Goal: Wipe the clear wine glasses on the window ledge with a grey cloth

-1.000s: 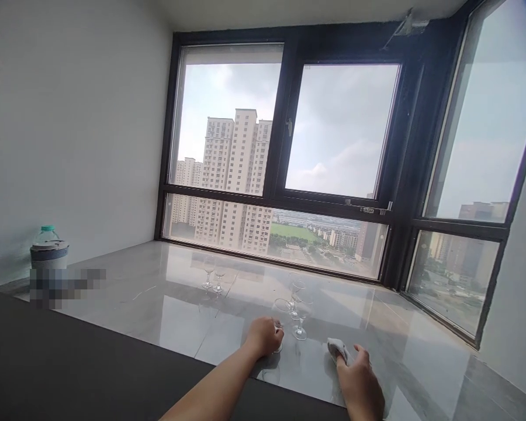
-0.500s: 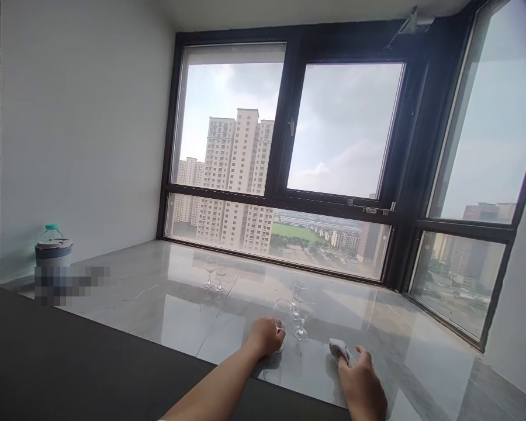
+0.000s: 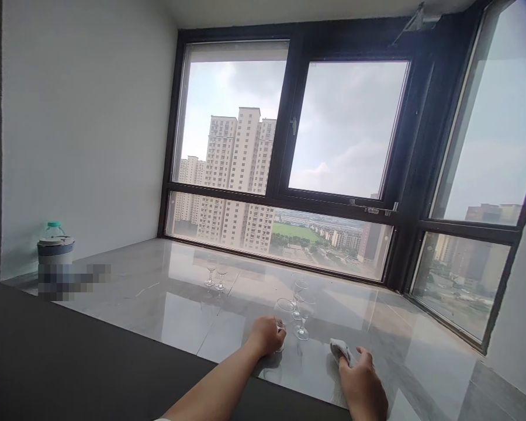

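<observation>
My left hand (image 3: 268,335) is closed around the stem of a clear wine glass (image 3: 284,304), which stands upright on the glossy grey sill (image 3: 179,318); its fingers hide part of the stem. Just behind and to the right are more stemmed glasses: one nearer (image 3: 303,318) and others overlapping farther back (image 3: 298,287). To the right, my right hand (image 3: 363,380) grips a folded whitish cloth (image 3: 341,351) between thumb and fingers, low over the sill. The cloth is apart from the glasses.
Two more stemmed glasses (image 3: 214,275) stand farther back on the left. At the far left end sit a lidded cup (image 3: 56,248) and a bottle with a green cap (image 3: 54,224), partly blurred out. Dark-framed windows (image 3: 280,202) border the back, and the sill's front edge (image 3: 158,340) runs below.
The view has shifted very slightly. Both hands, the held glass and the cloth stay practically where they were.
</observation>
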Demonstrator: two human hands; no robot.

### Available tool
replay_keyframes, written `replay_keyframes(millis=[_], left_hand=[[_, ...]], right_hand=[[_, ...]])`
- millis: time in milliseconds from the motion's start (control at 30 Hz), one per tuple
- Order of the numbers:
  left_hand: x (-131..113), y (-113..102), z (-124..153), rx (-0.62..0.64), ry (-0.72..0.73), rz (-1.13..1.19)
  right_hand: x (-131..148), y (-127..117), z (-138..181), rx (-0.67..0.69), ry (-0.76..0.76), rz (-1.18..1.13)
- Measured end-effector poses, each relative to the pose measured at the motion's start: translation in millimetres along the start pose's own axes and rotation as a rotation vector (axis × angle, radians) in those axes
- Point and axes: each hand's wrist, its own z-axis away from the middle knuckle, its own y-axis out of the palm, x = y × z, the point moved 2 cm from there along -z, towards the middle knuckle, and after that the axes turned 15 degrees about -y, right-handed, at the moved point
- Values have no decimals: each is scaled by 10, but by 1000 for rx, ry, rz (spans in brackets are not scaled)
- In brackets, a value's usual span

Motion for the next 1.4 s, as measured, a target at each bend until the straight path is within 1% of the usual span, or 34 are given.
replay_keyframes(millis=[167, 400, 633, 1000, 1100, 1233, 1400], left_hand=[[-9, -25, 24, 14, -24, -7], [-9, -11, 13, 4, -17, 7], [-11, -20, 18, 1, -19, -19], [-3, -5, 5, 7, -17, 5], [-10, -23, 20, 19, -18, 7], [-21, -49, 46, 53, -56, 8], [-29, -54, 50, 32, -43, 4]], right_hand=[[5, 2, -8, -11, -8, -1], [6, -8, 1, -26, -14, -2], [11, -7, 4, -19, -8, -3], [12, -7, 4, -10, -8, -15], [1, 5, 3, -10, -10, -22], [-4, 4, 0, -23, -15, -19], [3, -8, 0, -19, -11, -4]])
